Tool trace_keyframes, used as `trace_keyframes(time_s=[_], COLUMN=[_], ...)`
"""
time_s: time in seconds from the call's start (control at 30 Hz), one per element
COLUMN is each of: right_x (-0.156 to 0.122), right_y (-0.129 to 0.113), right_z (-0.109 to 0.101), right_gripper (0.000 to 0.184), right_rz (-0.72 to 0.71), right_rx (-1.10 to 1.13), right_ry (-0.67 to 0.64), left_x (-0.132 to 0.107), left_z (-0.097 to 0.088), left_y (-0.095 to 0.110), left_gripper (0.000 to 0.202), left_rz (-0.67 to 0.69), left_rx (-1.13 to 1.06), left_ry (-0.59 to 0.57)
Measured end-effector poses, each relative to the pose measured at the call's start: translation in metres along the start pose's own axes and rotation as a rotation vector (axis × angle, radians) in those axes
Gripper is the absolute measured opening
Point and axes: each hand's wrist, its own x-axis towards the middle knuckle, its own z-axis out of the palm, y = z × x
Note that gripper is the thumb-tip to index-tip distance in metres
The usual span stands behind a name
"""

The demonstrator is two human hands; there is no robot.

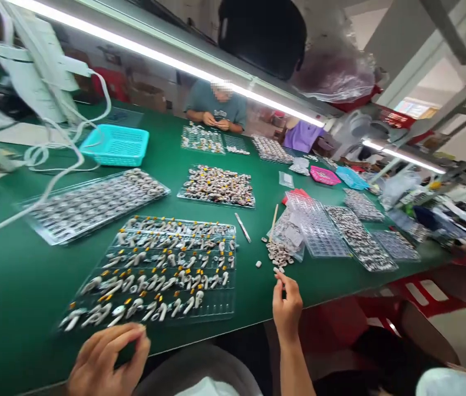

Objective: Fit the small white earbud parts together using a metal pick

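My left hand [111, 357] is at the near table edge, thumb and forefinger pinched together; anything between them is too small to make out. Just beyond it lies a clear plastic tray [214, 312] with rows of white, stem-shaped earphone-like parts [161, 281] bearing yellow tabs. Several slots at its near right corner show no parts. To the right, my right hand [287, 305] has its fingertips pinched on a small white oval piece [276, 270], at the near side of a pile of small oval pieces [280, 254]. One loose oval piece [258, 264] lies left of that hand.
White tweezers [242, 227] lie between tray and pile. Beyond are a heaped tray [218, 186], a filled tray [101, 203] and a turquoise basket [117, 144]. Stacked clear trays [317, 225] stand right. White cables [57, 181] hang at left. A co-worker [218, 107] sits opposite.
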Motion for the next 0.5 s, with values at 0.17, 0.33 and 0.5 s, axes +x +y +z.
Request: trace_keyframes(time_s=[0.17, 0.33, 0.5], right_x=[0.003, 0.007, 0.003], right_y=[-0.011, -0.039, -0.052], right_z=[-0.006, 0.002, 0.029], right_gripper=[0.032, 0.045, 0.053], right_rz=[0.144, 0.203, 0.179], right_rx=[0.042, 0.178, 0.165], right_ry=[-0.087, -0.338, -0.495], left_x=[0.014, 0.039, 0.07], left_z=[-0.016, -0.047, -0.054], left_y=[0.019, -0.013, -0.063], left_gripper=[0.02, 0.03, 0.062], left_rz=[-0.231, -0.491, -0.885], left_rx=[-0.119, 0.128, 0.044], left_ry=[0.005, 0.037, -0.222])
